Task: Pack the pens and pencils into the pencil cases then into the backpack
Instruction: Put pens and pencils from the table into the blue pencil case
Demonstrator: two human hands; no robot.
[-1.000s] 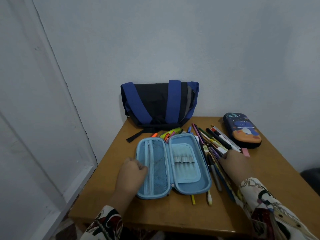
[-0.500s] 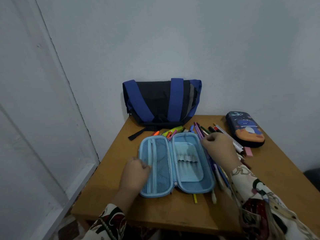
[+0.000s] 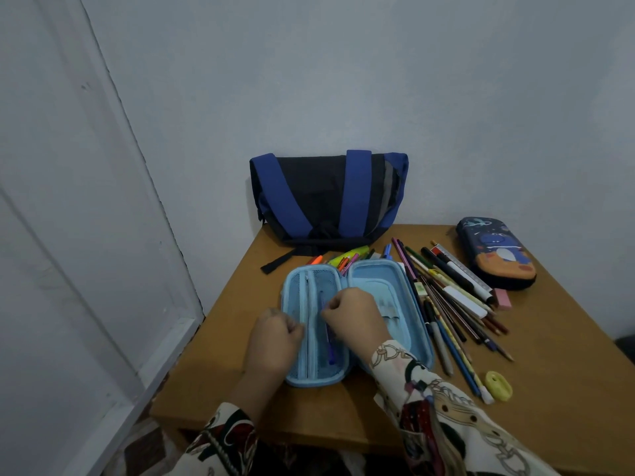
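A light blue pencil case [image 3: 376,278] lies open in the middle of the table, with the mesh pocket on its left half. My left hand [image 3: 273,341] grips that left half with curled fingers. Over the mesh pocket, my right hand [image 3: 354,319] pinches a purple pen [image 3: 330,348] whose lower end lies against the mesh. A heap of pens and pencils [image 3: 450,304] is spread to the right of the case, and more pens [image 3: 343,259] poke out behind it. A black and blue backpack [image 3: 330,201] leans on the wall at the back.
A zipped dark blue pencil case [image 3: 494,252] sits at the back right of the wooden table [image 3: 567,355]. A pink eraser [image 3: 502,298] and a small yellow object [image 3: 498,385] lie near the pile. The wall is close behind, and a white panel stands to the left.
My right hand left the pen pile, crossed leftwards over the open case and now holds a purple pen at the mesh pocket. My left hand stayed on the case's left half.
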